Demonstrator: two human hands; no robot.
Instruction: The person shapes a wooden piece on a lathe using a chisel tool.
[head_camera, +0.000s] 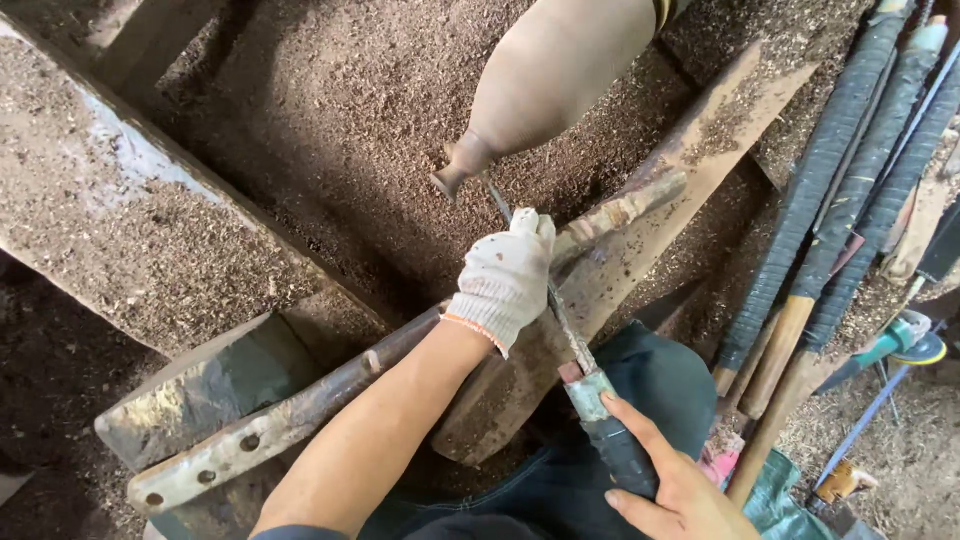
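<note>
A bed of sawdust (330, 110) covers most of the scene, heaped between heavy wooden beams (120, 220) that run from the far left toward the near middle. Above it, at the far centre, hangs a large rounded wooden workpiece (550, 70), tapering down to a narrow neck near the middle. A long metal bar (300, 415) with holes at its near-left end runs diagonally from near left to the far right, just under that neck. On the right, several long tool handles (850, 190), wrapped in dark tape above bare wood, lean together from near to far. The chisel (560, 310) lies across the bar, its thin blade pointing up toward the neck of the workpiece and its taped handle reaching near and right. The left hand (503, 280), in a stained white glove, is closed down over the blade where it crosses the bar, pressing it there. The right hand (670, 490), bare, is wrapped around the handle with the fingers curled and the forefinger stretched along it. A small teal tool (900, 340) lies at the right edge.
</note>
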